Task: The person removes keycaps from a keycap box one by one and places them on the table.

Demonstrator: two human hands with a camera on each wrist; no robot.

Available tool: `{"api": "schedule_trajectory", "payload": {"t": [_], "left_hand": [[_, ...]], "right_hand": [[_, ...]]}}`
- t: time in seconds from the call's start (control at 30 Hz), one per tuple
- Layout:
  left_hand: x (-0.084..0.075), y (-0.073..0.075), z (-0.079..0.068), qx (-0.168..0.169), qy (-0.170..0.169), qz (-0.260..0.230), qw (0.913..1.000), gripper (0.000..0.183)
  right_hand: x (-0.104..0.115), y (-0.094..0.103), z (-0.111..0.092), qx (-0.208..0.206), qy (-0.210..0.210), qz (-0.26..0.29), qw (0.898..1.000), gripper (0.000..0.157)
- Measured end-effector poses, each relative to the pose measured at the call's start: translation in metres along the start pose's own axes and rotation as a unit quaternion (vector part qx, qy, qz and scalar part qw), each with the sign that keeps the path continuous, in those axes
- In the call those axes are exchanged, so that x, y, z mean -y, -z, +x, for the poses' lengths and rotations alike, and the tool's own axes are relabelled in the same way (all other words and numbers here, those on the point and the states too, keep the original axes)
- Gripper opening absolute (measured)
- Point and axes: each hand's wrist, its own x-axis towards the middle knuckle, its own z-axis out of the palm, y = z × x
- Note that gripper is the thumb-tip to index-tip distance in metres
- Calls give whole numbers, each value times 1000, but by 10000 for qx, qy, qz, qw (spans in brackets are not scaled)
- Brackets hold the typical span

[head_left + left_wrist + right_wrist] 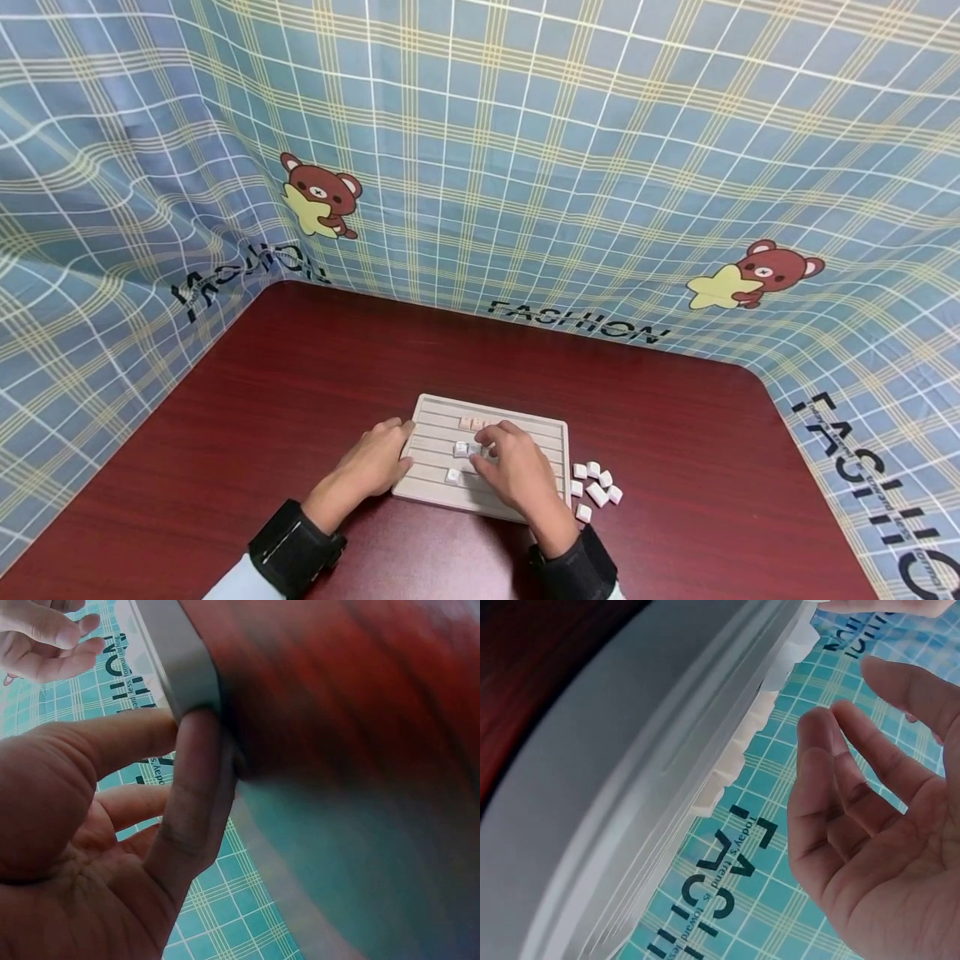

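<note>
A beige ridged tray point(427, 492) lies on the table with small keycaps on its rows. My left hand point(375, 457) grips the tray's left edge; in the left wrist view, fingers point(199, 772) meet the tray's corner point(187, 667). My right hand point(519, 467) hovers over the tray's middle, thumb and fingers bent and apart. Just left of its fingertips is a white keycap point(461, 448). Another white keycap point(453, 476) sits on a nearer row, and pale pink keycaps point(467, 422) on a farther one. The right wrist view shows nothing between the right fingers point(817, 735).
Several loose white keycaps point(597, 494) lie on the dark red table point(675, 450), right of the tray. A plaid cloth point(480, 167) with bear prints hangs behind the table and along both sides. Black bands point(294, 546) wrap both wrists.
</note>
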Motion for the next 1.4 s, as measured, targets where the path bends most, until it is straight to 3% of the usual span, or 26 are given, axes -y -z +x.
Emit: {"api": "schedule_trajectory", "payload": {"t": [0.33, 0.97, 1.4], "left_hand": [[-1, 1, -1, -32, -36, -24, 10000, 44], [-1, 2, -2, -55, -36, -59, 10000, 44], [0, 1, -2, -106, -30, -69, 9999, 44]], "right_hand": [[5, -8, 5, 53, -259, -160, 9995, 18], [8, -17, 7, 7, -155, -589, 9981, 16], [6, -17, 7, -214, -83, -465, 9987, 16]]}}
